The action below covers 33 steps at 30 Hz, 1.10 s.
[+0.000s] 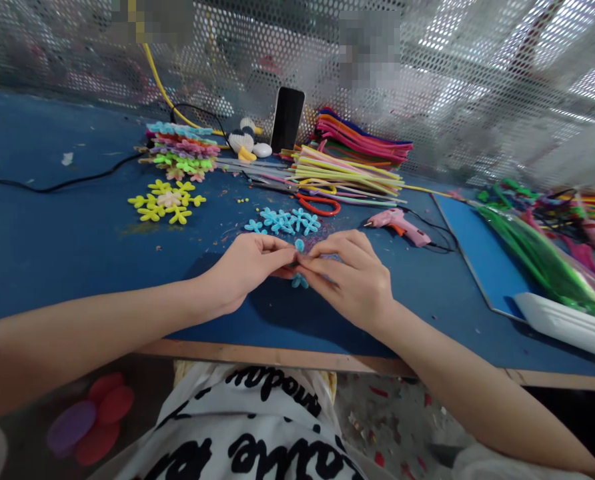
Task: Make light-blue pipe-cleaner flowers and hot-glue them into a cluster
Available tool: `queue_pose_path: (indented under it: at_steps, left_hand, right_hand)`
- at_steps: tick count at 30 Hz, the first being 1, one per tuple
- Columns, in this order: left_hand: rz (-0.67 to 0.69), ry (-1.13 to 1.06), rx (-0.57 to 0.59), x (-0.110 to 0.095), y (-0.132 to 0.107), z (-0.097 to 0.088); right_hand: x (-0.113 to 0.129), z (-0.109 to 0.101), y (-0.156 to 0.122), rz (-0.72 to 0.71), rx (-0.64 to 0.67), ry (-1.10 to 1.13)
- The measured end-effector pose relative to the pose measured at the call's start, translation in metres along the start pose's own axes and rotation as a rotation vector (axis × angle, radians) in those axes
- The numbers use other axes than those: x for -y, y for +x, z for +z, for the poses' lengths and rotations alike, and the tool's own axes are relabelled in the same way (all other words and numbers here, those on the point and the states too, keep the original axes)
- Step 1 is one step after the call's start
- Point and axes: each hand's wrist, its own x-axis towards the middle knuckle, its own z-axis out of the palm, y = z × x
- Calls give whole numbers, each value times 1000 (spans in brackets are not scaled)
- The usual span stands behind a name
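Between my two hands, above the table's front part, is a small light-blue pipe-cleaner piece (299, 281) with looped petals. My left hand (250, 267) pinches it from the left, fingertips closed. From the right, my right hand (350, 273) pinches the same piece with thumb and fingers. Its middle is hidden behind my fingertips. Just beyond my hands lies a cluster of light-blue pipe-cleaner pieces (282, 220). Farther left, a yellow pipe-cleaner snowflake (167, 201) with a pale centre rests flat on the blue table (77, 253).
A pink glue gun (400, 225) lies right of my hands. Behind are red-handled scissors (318, 205), bundled pipe cleaners (347, 173), a leaning phone (287, 120) and a stack of coloured snowflakes (182, 150). A green bundle in plastic (542, 260) lies at the right.
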Motion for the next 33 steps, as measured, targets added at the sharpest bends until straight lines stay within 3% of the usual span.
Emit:
queue_pose_path:
  at_steps: [6,9,14,17,22,25,29,33]
  left_hand:
    - [-14,-107,33,0,0,0]
    - [-16,-164,62,-3,1,-1]
    - [-1,-109,114,-6,0,-4]
    - [-1,-78,135,-6,0,-4]
    - [65,-42,88,-4,2,-4]
    - [140,16,60,-3,3,-5]
    - [231,158,69,-5,1,-4]
    - [272,282,78,-9,-2,-4]
  right_hand:
    - [-9,-5,2,-200,5,-33]
    - [-12,-5,3,-160,28,11]
    - [-10,-11,9,120,67,373]
    - [-9,-14,12,410,106,613]
    - [-10,-10,8,865,205,806]
    - [-13,-9,7,998,232,1019]
    - [-16,-12,11,1158,417,1289]
    - [-17,-16,15,1235,486,1457]
